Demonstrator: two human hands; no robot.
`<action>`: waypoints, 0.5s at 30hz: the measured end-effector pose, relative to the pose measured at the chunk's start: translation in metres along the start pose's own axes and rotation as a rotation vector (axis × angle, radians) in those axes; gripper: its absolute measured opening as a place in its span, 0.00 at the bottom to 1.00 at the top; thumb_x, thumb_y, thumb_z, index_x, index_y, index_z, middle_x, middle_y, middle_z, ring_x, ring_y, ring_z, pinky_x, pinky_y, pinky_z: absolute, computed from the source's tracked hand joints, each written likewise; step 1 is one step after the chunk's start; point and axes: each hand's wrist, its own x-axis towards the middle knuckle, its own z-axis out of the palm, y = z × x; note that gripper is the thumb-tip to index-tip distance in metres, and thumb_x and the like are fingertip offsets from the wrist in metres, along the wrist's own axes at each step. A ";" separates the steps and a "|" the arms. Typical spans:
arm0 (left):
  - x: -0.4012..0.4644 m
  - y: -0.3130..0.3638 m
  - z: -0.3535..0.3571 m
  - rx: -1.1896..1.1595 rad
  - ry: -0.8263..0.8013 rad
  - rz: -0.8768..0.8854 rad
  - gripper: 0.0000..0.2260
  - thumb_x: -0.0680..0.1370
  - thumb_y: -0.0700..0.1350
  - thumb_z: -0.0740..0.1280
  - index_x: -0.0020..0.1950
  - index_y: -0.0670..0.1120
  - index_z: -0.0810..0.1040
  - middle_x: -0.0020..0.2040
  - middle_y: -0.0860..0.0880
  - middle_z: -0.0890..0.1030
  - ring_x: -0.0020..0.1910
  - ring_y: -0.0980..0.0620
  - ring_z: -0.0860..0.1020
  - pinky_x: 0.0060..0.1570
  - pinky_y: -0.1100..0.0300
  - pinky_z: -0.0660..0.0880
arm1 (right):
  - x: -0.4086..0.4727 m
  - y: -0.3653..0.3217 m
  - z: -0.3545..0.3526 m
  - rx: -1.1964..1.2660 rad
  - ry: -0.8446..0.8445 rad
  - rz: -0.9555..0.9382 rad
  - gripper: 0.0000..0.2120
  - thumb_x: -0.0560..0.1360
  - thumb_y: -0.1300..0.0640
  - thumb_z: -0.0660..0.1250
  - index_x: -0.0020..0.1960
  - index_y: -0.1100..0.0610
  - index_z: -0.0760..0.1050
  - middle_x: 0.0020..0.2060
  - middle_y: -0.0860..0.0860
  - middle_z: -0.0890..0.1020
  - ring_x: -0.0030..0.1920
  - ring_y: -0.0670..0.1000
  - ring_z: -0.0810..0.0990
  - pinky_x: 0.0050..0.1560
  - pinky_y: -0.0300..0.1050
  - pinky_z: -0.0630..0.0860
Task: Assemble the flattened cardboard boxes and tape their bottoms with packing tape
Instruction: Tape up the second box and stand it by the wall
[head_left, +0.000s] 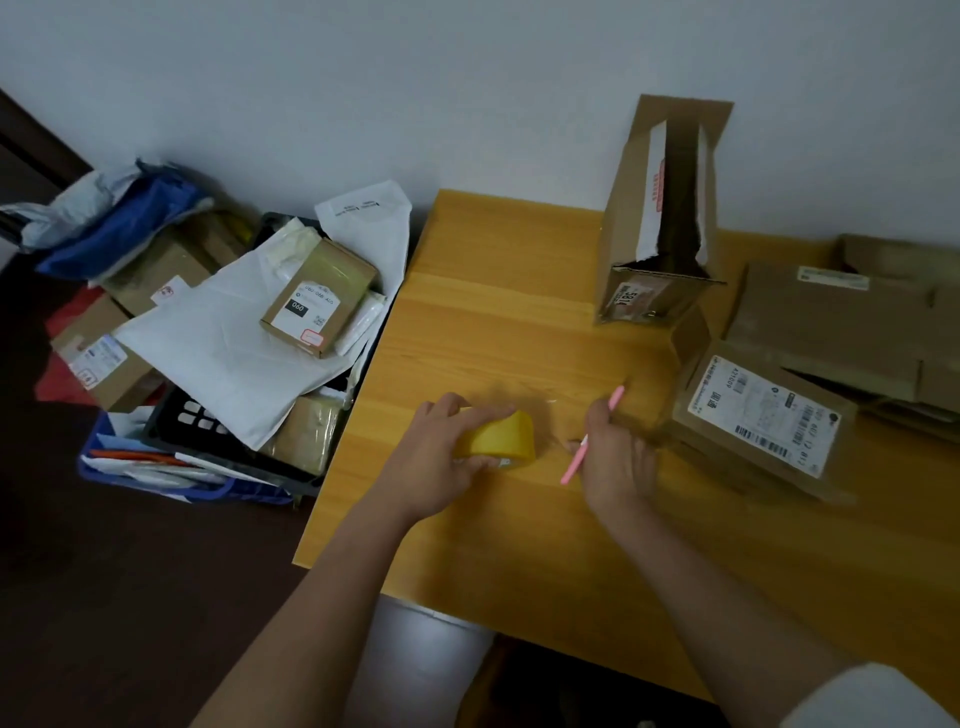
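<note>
The wooden counter (493, 291) carries an upright open box (660, 218) well beyond the fingers and a labelled box (758, 415) just right of them. The left hand (436, 457) has its fingers curled over the yellow tape roll (501, 439); the right hand (618, 457) has its fingers closed around a pink cutter (592, 434).
</note>
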 end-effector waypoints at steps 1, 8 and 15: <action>0.000 0.000 0.000 0.005 0.000 0.000 0.26 0.76 0.50 0.71 0.70 0.65 0.68 0.55 0.53 0.69 0.52 0.52 0.66 0.55 0.60 0.66 | 0.000 -0.001 -0.001 -0.033 0.000 -0.013 0.17 0.80 0.53 0.63 0.64 0.55 0.62 0.45 0.52 0.82 0.42 0.54 0.82 0.35 0.46 0.76; 0.002 0.016 -0.003 0.083 -0.016 -0.074 0.26 0.75 0.51 0.72 0.70 0.62 0.69 0.60 0.49 0.69 0.59 0.46 0.68 0.64 0.48 0.67 | -0.016 0.002 -0.024 0.093 0.220 -0.145 0.12 0.77 0.59 0.68 0.55 0.56 0.66 0.42 0.53 0.78 0.34 0.52 0.78 0.27 0.41 0.67; 0.032 0.074 0.014 0.430 -0.077 -0.108 0.22 0.77 0.55 0.65 0.71 0.56 0.69 0.68 0.48 0.64 0.71 0.47 0.63 0.75 0.42 0.44 | -0.030 0.061 -0.089 0.371 0.492 -0.090 0.11 0.74 0.62 0.70 0.47 0.53 0.68 0.42 0.50 0.73 0.37 0.49 0.73 0.28 0.40 0.71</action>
